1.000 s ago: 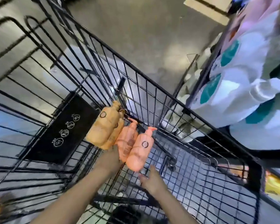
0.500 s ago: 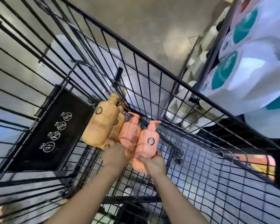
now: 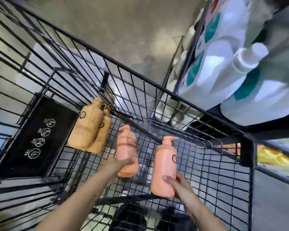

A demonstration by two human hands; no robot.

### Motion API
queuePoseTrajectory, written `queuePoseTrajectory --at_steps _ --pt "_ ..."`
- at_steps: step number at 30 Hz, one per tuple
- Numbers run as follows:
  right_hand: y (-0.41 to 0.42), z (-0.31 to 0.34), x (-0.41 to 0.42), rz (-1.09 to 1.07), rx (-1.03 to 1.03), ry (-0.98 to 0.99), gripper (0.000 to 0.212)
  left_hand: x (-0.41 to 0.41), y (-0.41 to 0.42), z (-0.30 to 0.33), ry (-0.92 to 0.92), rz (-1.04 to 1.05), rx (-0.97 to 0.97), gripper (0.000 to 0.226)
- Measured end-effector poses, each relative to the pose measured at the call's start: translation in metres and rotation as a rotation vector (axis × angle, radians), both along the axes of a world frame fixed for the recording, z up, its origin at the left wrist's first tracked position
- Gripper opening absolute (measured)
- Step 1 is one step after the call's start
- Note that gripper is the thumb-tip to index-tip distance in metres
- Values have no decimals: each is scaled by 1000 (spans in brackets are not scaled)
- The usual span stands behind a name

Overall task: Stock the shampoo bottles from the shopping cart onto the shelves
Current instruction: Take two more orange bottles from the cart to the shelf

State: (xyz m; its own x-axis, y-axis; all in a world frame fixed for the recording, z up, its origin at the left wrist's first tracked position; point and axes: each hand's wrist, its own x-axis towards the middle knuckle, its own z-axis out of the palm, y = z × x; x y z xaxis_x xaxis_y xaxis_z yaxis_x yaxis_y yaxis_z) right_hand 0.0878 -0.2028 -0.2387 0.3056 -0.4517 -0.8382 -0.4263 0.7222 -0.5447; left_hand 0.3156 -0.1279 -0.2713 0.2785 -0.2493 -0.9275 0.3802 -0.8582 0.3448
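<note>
**Two pink pump bottles in hand inside the cart**

The right hand (image 3: pixel 180 185) is wrapped around the lower body of a pink shampoo bottle (image 3: pixel 165 165), thumb across its front, holding it upright with the pump head pointing up. The left hand (image 3: pixel 122 164) grips a second pink bottle (image 3: pixel 126 147) from its left side; that hand is blurred, so the finger positions are hard to read. Both bottles sit above the wire floor of the black shopping cart (image 3: pixel 207 164). Two tan pump bottles (image 3: pixel 88 127) lie together against the cart's far corner, beside a black child-seat flap with white warning icons (image 3: pixel 38 137). To the right, a shelf (image 3: pixel 250 132) carries large white bottles with teal labels (image 3: pixel 223 77).
</note>
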Motion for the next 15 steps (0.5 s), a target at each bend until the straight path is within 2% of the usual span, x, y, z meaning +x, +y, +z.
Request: queuePoseTrajectory --at_steps 2,5,7,13,15 --pt "4 20 -11 -52 -2 -26 80 -15 6 26 60 -28 -64 95" --pt "11 53 -36 -88 -21 -34 102 -36 10 66 86 -92 -141 114" --pt "16 83 -55 -144 -27 -55 103 -52 9 100 106 -172 -194 120" --pt "33 173 -124 -364 -103 -167 100 -112 7 196 124 -395 -324 91" --pt "38 204 -152 -415 -136 -207 97 -137 5 220 112 -479 -376 74"
